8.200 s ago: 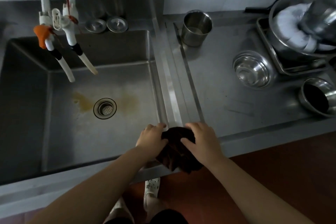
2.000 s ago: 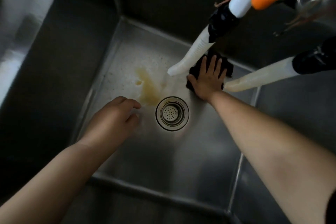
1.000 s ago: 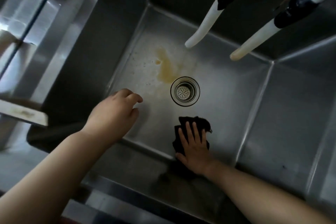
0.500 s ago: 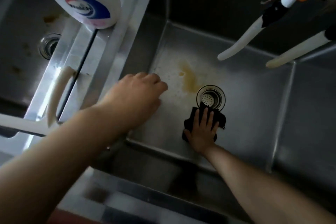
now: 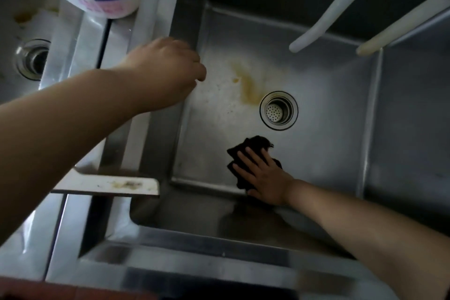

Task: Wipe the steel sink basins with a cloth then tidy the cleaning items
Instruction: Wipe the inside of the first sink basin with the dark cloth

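On basin floor | right hand presses cloth | near drain

Single head-worn view, wide-angle, looking steeply down from above the front rim into the steel basin, close enough that the basin floor and drain fill most of the frame. Both forearms enter from the lower edge. The divider ledge and part of a second basin occupy the left margin. Edges appear bent, probably lens distortion. No second view exists for overlap.
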`<control>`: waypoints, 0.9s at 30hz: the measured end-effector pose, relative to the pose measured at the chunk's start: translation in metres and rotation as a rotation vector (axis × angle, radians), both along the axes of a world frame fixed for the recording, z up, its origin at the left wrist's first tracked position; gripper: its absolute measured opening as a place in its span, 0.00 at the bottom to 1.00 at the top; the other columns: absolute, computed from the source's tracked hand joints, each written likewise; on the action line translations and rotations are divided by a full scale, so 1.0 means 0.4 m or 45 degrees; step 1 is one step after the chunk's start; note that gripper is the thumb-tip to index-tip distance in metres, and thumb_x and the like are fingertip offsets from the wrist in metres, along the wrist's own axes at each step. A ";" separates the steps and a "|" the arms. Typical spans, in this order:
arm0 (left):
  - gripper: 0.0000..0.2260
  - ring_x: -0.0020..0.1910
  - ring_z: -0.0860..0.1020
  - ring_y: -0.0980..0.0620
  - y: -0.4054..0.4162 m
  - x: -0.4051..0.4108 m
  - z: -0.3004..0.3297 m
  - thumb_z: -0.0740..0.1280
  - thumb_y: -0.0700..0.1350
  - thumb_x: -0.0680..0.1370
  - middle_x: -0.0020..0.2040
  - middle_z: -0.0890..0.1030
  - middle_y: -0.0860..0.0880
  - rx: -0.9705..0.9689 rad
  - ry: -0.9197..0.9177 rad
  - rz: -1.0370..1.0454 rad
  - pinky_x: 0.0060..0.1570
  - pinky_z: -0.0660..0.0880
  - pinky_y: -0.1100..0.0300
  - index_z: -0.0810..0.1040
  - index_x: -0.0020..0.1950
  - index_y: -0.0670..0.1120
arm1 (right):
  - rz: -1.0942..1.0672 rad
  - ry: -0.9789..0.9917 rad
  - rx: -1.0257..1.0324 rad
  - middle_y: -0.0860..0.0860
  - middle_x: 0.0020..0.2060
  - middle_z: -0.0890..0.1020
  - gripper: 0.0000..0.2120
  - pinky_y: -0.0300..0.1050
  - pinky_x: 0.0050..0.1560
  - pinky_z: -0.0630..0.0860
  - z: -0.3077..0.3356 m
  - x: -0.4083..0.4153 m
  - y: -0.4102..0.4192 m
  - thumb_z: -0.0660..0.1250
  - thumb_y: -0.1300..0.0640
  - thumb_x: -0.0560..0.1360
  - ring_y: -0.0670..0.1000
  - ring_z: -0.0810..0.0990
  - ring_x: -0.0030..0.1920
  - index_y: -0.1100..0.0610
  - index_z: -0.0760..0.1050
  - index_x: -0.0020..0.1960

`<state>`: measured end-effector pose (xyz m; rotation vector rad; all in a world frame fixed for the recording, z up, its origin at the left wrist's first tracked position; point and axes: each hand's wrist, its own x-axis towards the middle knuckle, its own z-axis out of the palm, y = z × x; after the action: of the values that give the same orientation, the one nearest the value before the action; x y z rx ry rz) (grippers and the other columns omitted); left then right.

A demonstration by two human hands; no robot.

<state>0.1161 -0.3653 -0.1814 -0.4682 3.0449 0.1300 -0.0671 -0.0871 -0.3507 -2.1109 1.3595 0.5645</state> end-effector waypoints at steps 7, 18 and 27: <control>0.05 0.39 0.77 0.49 0.004 -0.003 -0.006 0.66 0.43 0.74 0.38 0.79 0.50 -0.071 0.027 0.007 0.45 0.73 0.54 0.81 0.46 0.48 | -0.081 0.041 -0.071 0.52 0.73 0.35 0.36 0.62 0.66 0.27 -0.008 -0.009 -0.023 0.53 0.39 0.78 0.61 0.30 0.71 0.48 0.33 0.74; 0.05 0.40 0.77 0.47 -0.001 -0.007 -0.001 0.67 0.40 0.72 0.39 0.79 0.49 -0.055 -0.052 -0.016 0.46 0.70 0.53 0.80 0.46 0.47 | -0.488 0.172 -0.198 0.58 0.75 0.35 0.41 0.60 0.66 0.25 -0.055 0.030 -0.231 0.53 0.38 0.77 0.59 0.25 0.69 0.54 0.31 0.75; 0.04 0.37 0.74 0.46 0.013 -0.011 0.003 0.64 0.39 0.74 0.35 0.76 0.47 -0.079 -0.041 0.025 0.45 0.69 0.53 0.78 0.41 0.44 | 0.230 -0.100 -0.225 0.55 0.75 0.46 0.34 0.65 0.69 0.36 -0.023 0.075 -0.121 0.56 0.40 0.77 0.61 0.40 0.74 0.52 0.47 0.77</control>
<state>0.1119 -0.3600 -0.1801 -0.4990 3.0206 0.0283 -0.0371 -0.1353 -0.3601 -2.3890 1.2223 0.4409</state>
